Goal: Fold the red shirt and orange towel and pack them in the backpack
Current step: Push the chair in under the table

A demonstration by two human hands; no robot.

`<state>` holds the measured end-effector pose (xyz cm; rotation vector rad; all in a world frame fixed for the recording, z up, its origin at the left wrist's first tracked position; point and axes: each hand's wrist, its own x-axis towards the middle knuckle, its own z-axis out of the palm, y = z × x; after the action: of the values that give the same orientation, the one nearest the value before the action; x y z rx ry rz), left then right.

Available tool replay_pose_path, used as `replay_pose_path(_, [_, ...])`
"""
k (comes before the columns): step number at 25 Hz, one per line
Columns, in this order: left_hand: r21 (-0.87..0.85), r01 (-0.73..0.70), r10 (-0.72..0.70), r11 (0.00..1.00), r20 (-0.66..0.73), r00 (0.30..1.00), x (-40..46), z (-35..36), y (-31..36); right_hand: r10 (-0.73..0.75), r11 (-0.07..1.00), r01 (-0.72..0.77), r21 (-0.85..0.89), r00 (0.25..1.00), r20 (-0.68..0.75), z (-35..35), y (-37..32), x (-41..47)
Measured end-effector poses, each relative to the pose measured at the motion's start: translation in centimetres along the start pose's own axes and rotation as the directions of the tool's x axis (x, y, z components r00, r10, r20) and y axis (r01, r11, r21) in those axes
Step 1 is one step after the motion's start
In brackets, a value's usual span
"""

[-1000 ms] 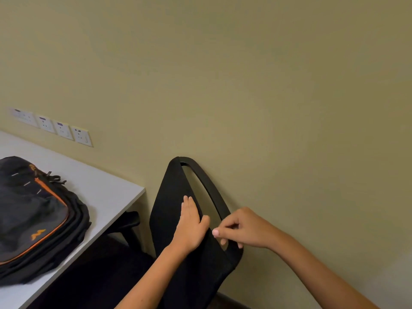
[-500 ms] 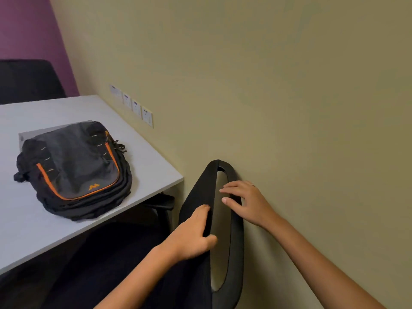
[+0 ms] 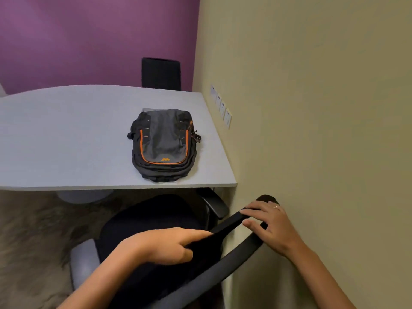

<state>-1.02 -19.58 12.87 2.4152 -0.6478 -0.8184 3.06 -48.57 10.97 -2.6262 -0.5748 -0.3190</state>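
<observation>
Low in the frame we have both hands on the back of a black office chair [image 3: 160,221] that stands against the beige wall [image 3: 312,108]. Our left hand [image 3: 162,245] curls its fingers over the near edge of the backrest and grips it; our right hand [image 3: 270,226] lies on the curved top bar with fingers nearly straight, pressing more than clutching. The backpack [image 3: 163,144] lies flat, front panel up, right of centre on the grey table [image 3: 66,141], near the wall and apparently zipped shut. Neither the red shirt nor the orange towel shows anywhere in this view, so we cannot say where they are. We judge the backpack soft and floppy and, lying so flat, probably light; it will sag if lifted by one corner. We would take it by the top handle or hold the fabric beside the zipper while pulling the tab.
</observation>
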Motion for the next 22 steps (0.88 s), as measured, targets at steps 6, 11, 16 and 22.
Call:
replay_pose_path(6, [0.015,0.272,-0.267,0.962,-0.15,0.952,-6.1,3.0,0.0,-0.137,0.99,0.136,0.021,0.99,0.027,0.9,-1.8,-0.7])
replay_pose_path(11, [0.109,0.435,-0.312,0.894,-0.548,0.777,-9.0,6.0,-1.8,-0.121,0.991,0.124,0.058,0.992,-0.042,1.8,-3.2,-1.2])
replay_pose_path(16, [0.096,0.472,-0.244,0.876,-0.756,0.607,-10.2,6.9,-2.4,-0.088,0.993,0.096,0.071,0.99,-0.106,2.4,-4.3,-1.4])
replay_pose_path(22, [0.04,0.523,-0.259,0.851,-0.835,0.485,-11.1,7.3,-3.5,-0.081,0.994,0.09,0.068,0.988,-0.131,2.9,-5.2,-1.1])
